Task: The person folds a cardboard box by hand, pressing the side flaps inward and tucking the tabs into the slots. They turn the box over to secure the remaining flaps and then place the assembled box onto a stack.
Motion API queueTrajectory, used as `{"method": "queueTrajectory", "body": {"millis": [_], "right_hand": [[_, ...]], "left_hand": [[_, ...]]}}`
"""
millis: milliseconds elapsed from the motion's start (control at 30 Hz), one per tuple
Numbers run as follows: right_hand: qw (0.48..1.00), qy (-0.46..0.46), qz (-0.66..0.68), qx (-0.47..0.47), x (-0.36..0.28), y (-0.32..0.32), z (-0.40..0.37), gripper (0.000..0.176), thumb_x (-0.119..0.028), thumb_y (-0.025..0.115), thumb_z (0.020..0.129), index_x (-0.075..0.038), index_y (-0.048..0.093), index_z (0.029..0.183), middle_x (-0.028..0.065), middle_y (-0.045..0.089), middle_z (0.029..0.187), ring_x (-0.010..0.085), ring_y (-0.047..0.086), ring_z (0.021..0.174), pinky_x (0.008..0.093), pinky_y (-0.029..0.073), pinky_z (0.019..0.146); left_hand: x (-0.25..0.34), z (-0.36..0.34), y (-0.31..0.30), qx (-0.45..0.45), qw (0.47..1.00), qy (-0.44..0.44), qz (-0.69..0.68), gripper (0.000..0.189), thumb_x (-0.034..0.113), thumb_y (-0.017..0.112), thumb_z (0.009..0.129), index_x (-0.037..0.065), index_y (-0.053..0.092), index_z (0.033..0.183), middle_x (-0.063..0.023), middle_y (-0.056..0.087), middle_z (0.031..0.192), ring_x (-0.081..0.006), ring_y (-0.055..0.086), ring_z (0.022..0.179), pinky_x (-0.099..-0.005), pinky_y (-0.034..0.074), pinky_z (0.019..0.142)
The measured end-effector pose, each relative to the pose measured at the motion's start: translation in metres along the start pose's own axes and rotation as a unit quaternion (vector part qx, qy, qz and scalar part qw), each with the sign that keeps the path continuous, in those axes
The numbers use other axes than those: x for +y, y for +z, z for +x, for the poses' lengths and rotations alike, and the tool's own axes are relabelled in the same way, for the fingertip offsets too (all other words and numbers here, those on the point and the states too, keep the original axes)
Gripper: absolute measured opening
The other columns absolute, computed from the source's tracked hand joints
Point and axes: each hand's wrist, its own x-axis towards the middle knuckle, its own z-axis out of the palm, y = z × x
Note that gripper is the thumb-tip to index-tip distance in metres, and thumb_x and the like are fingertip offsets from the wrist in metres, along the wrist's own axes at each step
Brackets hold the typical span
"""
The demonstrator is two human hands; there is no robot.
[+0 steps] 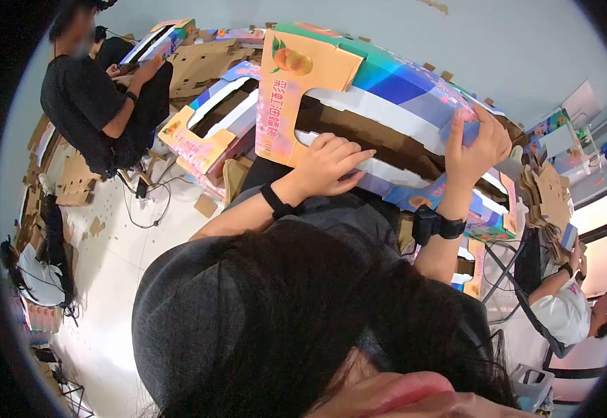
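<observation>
A large printed cardboard box (309, 66) lies across my lap, with peaches and Chinese lettering on its yellow-orange end and blue, purple and green sides. Its long top opening shows brown cardboard inside and white edges. At the near edge of that opening, my left hand (331, 165) grips the box wall, fingers over the rim and thumb lower down. My right hand (479, 143) holds a blue-purple flap (459, 131) on the far side, its fingers bent around the cardboard. A second flap (415, 197) folds outward on the near side, by my right wrist.
A similar printed box (209, 129) stands to the left, and another (469, 268) sits low beside my right forearm. Flat brown cardboard (199, 66) lies behind; more is stacked (548, 198) at right. Co-workers sit at left (84, 104) and right (561, 310). Cables (151, 224) cross the floor.
</observation>
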Motion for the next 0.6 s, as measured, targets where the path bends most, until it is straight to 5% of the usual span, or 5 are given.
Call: {"method": "queueTrajectory", "body": {"millis": [333,600], "right_hand": [[0.995,0.014,-0.009,0.099,-0.013,-0.033,-0.036,0.042,-0.045,0.07,0.085,-0.012,0.068,0.111,0.0025,0.063,0.114,0.0242,0.053,0.114,0.04,0.029,0.102],[0.998,0.002,-0.017,0.061,-0.023,-0.062,-0.057,0.055,-0.051,0.062,0.088,-0.011,0.062,0.125,0.0034,0.06,0.122,0.0255,0.049,0.119,0.0428,0.026,0.104]], "left_hand": [[-0.004,-0.008,0.003,-0.016,0.999,0.027,-0.009,0.039,0.022,0.072,0.073,0.016,0.066,0.111,-0.0005,0.06,0.095,-0.0176,0.059,0.085,-0.0348,0.042,0.081],[-0.007,-0.016,0.007,-0.021,0.999,0.038,-0.004,0.038,0.026,0.072,0.072,0.017,0.066,0.108,0.0,0.058,0.09,-0.0174,0.057,0.079,-0.0342,0.042,0.076]]}}
